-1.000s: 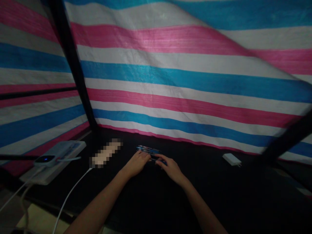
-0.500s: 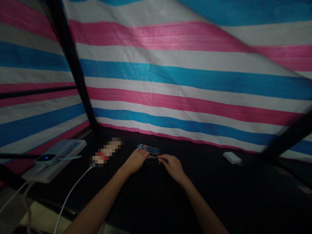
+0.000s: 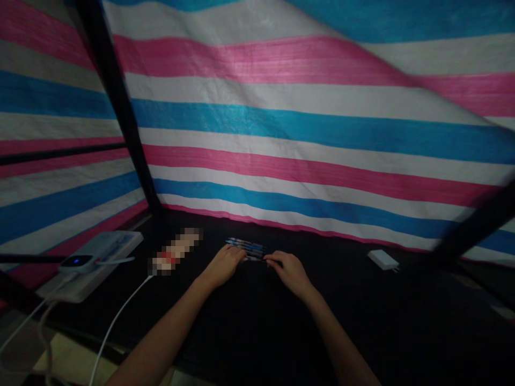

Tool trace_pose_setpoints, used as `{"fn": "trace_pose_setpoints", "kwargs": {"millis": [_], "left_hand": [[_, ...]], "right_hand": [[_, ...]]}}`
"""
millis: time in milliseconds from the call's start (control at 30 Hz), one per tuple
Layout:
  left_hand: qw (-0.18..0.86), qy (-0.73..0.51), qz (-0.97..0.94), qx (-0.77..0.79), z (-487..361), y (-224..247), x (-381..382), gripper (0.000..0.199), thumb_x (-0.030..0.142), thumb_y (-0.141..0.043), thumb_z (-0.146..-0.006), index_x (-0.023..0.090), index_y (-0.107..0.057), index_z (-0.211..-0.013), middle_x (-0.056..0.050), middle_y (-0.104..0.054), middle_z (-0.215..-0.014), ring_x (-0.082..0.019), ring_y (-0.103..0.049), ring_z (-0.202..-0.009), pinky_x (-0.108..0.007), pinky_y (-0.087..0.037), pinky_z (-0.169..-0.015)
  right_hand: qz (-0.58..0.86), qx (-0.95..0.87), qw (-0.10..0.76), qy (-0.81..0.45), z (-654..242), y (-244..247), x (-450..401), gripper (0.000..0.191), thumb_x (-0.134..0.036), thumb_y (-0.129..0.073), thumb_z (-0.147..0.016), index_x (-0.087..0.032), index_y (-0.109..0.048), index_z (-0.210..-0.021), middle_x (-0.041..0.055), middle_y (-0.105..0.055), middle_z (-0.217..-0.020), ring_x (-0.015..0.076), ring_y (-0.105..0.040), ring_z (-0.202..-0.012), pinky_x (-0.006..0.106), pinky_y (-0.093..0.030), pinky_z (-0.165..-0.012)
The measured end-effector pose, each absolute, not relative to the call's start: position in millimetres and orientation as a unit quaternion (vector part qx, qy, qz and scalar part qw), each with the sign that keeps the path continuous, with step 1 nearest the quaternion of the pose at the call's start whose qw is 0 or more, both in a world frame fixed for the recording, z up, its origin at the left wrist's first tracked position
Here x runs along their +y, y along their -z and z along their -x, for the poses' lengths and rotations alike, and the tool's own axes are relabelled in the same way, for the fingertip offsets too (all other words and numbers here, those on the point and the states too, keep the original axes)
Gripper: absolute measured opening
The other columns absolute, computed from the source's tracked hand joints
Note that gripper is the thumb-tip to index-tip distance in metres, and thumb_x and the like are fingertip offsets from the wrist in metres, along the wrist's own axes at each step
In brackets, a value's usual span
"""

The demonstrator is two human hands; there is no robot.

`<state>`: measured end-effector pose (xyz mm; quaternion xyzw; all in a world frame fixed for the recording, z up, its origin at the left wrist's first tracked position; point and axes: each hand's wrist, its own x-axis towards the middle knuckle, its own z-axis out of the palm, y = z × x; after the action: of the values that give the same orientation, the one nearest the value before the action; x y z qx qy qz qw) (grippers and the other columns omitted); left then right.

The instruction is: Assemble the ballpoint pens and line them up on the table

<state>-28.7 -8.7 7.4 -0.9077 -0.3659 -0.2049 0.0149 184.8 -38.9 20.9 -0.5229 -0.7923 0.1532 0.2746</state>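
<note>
Several slim pens (image 3: 252, 247) with blue and dark barrels lie side by side in a row on the black tabletop (image 3: 257, 327). My left hand (image 3: 223, 266) rests over their left ends, its fingers curled down against the nearest pen. At the right end of that same pen is my right hand (image 3: 288, 272), thumb and forefinger pinched together at its tip. The fingers hide part of the nearest pen, and the dim light blurs its details.
To the left lies a pixelated object (image 3: 176, 252) with a white cable (image 3: 113, 317). Beyond it, a small device with a blue light (image 3: 75, 261) sits on a pale box (image 3: 120, 244). A white charger (image 3: 383, 260) lies on the right. Striped sheeting (image 3: 281, 128) and dark posts enclose the table.
My right hand has shifted slightly to the right along the nearest pen, toward its tip. My left hand stays at the left ends of the pens.
</note>
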Motion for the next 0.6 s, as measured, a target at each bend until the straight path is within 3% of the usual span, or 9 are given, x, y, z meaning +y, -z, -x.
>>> {"fn": "trace_pose_setpoints", "kwargs": {"millis": [200, 367, 467, 600], "left_hand": [[0.004, 0.184, 0.920, -0.347, 24, -4, -11, 0.013, 0.016, -0.040, -0.088, 0.017, -0.053, -0.088, -0.002, -0.061, -0.087, -0.017, -0.055, -0.085, -0.032, -0.035, -0.082], [0.005, 0.188, 0.916, -0.354, 25, -5, -11, 0.012, 0.018, -0.041, -0.088, 0.017, -0.054, -0.089, -0.003, -0.062, -0.088, -0.017, -0.055, -0.085, -0.033, -0.035, -0.082], [0.008, 0.190, 0.917, -0.350, 24, -8, -12, 0.013, 0.017, -0.041, -0.088, 0.017, -0.054, -0.087, -0.003, -0.061, -0.086, -0.017, -0.055, -0.084, -0.032, -0.035, -0.080], [0.007, 0.191, 0.917, -0.351, 23, -11, -13, 0.015, 0.018, -0.040, -0.088, 0.016, -0.054, -0.085, -0.003, -0.061, -0.083, -0.017, -0.055, -0.081, -0.031, -0.036, -0.079]], "right_hand": [[0.447, -0.800, 0.345, -0.204, -171, -13, -42, 0.033, -0.013, -0.048, -0.077, -0.021, -0.052, -0.109, 0.0042, -0.057, -0.102, 0.0146, -0.053, -0.094, 0.028, -0.039, -0.085], [0.475, -0.787, 0.343, -0.194, -171, -15, -42, 0.014, -0.017, -0.047, -0.079, -0.020, -0.055, -0.089, 0.0011, -0.059, -0.086, 0.0134, -0.056, -0.081, 0.025, -0.042, -0.073], [0.518, -0.784, 0.283, -0.192, -173, -18, -43, 0.021, -0.027, -0.038, -0.085, -0.022, -0.059, -0.084, -0.0009, -0.061, -0.074, 0.0132, -0.057, -0.069, 0.025, -0.041, -0.066], [0.518, -0.780, 0.310, -0.163, -173, -20, -43, 0.029, -0.031, -0.051, -0.079, -0.023, -0.050, -0.107, 0.0021, -0.060, -0.097, 0.0147, -0.057, -0.081, 0.027, -0.041, -0.071]]}}
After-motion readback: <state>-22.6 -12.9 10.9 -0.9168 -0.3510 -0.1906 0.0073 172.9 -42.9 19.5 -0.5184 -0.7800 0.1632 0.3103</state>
